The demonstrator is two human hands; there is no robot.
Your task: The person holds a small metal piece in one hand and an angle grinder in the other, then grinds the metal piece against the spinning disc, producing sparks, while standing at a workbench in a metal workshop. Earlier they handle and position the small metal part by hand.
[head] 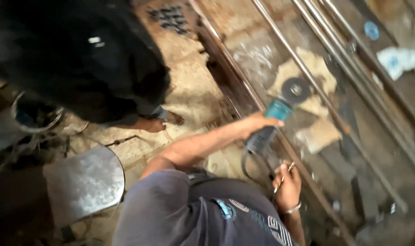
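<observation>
Angle grinder [269, 125]: teal plastic body, matt; disc [296, 89] dark, abrasive, with a bright metal hub. Rods [317, 86]: bare metal, smooth, dull sheen. Floor [189, 86]: rough stone, dusty. Round stool top [84, 182]: scuffed grey metal. Scraps [321, 134] under the rods: tan, torn, cardboard-like. Bangle [292, 209]: shiny metal.

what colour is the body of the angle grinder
Teal-blue body on the angle grinder, with a dark grey disc; the left hand grips it. Head view.
</observation>
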